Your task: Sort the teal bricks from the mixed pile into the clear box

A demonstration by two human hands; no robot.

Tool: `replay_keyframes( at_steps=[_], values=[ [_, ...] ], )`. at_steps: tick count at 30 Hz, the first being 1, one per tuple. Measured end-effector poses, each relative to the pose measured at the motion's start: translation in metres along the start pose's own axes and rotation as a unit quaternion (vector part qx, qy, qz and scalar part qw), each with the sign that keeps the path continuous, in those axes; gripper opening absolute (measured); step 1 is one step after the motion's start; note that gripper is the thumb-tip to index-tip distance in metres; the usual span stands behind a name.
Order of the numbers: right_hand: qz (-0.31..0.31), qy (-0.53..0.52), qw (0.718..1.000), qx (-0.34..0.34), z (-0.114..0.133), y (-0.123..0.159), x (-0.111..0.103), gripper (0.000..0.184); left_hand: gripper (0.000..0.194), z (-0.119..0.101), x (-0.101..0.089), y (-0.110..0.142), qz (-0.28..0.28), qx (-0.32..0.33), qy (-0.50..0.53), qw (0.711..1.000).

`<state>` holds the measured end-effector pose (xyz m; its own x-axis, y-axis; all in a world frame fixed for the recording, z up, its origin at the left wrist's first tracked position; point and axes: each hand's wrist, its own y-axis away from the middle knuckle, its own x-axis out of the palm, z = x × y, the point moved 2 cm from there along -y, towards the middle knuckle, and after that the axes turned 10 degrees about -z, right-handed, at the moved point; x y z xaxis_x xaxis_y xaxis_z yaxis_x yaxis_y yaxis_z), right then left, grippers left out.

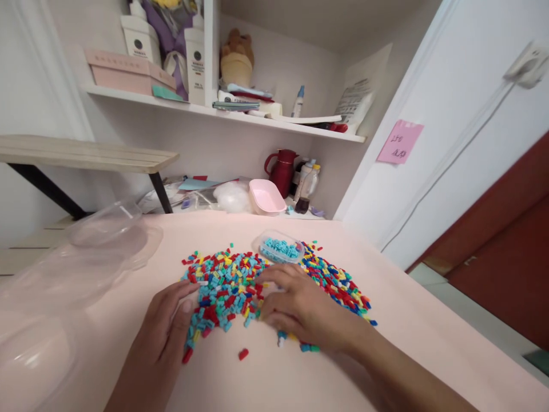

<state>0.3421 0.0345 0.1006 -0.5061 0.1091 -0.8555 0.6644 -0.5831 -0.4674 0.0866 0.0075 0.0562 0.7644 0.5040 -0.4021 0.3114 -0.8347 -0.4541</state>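
Small plastic building bricks (231, 280) in turquoise, red, yellow, green and blue lie in a loose pile on the pink tabletop. At the pile's left edge rests my left hand (165, 320), its fingers stretched forward and its thumb a little apart. My right hand (300, 303) reaches over the pile from the right with curved, separated fingers, the tips among the bricks. No brick shows clearly in its grasp. Behind that hand, a clear plastic container (281, 247) holds turquoise bricks. A second heap of mixed bricks (338, 280) spreads to the right, partly behind my right hand.
Clear plastic trays (86, 257) lie on the left. At the back stand a pink basin (266, 197), a dark red jug (283, 171) and a bottle of dark liquid (306, 191). A wooden stand (86, 153) and a white shelf (274, 123) rise above. One red brick (243, 354) lies near the front.
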Motion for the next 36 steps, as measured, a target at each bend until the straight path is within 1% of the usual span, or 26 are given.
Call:
replay_keyframes(
  at_steps=[3,5,8,11,12,15,16,20,23,26,28,31,34,36],
  values=[
    [-0.053,-0.020,0.997,0.061,-0.002,-0.002,-0.009,0.021,0.043,0.000,-0.001,0.000,-0.001,0.012,0.002,1.000],
    [-0.070,-0.040,0.993,0.088,-0.003,-0.002,-0.008,0.025,0.042,0.001,-0.001,0.001,0.001,0.014,0.001,1.000],
    [-0.055,-0.049,0.994,0.080,-0.003,-0.001,0.003,0.023,0.041,0.004,0.000,0.002,0.001,0.007,0.004,1.000],
    [-0.024,-0.018,0.997,0.074,-0.003,0.001,0.016,0.015,0.039,0.005,0.001,0.001,-0.001,0.015,0.009,1.000],
    [-0.011,-0.005,0.997,0.080,-0.002,0.001,0.020,0.016,0.040,0.005,0.001,0.001,0.002,0.018,0.010,1.000],
    [0.019,0.032,0.993,0.109,0.002,0.000,0.030,0.030,0.042,0.005,0.001,0.000,0.005,0.010,0.002,1.000],
    [0.023,0.048,0.992,0.118,0.003,-0.001,0.032,0.030,0.043,0.005,0.000,0.000,0.007,0.005,-0.002,1.000],
    [0.030,0.093,0.987,0.130,-0.002,-0.001,0.031,0.008,0.046,0.004,0.000,-0.002,0.016,-0.004,-0.012,1.000],
    [0.045,0.113,0.982,0.143,-0.013,0.003,0.021,0.009,0.047,0.007,-0.001,-0.002,0.016,-0.014,-0.014,1.000],
    [0.031,0.120,0.979,0.160,-0.016,0.004,0.012,0.017,0.047,0.011,0.000,-0.001,0.023,-0.014,-0.013,1.000],
    [0.002,0.094,0.985,0.146,-0.011,0.003,0.012,0.023,0.047,0.012,0.001,-0.002,0.027,-0.013,-0.012,0.999],
    [-0.012,0.053,0.991,0.120,0.001,0.000,0.021,0.024,0.047,0.011,0.001,-0.002,0.027,-0.018,-0.012,0.999],
    [-0.006,0.044,0.990,0.130,0.006,-0.001,0.029,0.021,0.048,0.009,0.000,-0.002,0.026,-0.028,-0.015,0.999],
    [-0.002,0.045,0.989,0.141,0.006,-0.001,0.031,0.019,0.049,0.008,0.000,-0.001,0.031,-0.030,-0.020,0.999]
  ],
)
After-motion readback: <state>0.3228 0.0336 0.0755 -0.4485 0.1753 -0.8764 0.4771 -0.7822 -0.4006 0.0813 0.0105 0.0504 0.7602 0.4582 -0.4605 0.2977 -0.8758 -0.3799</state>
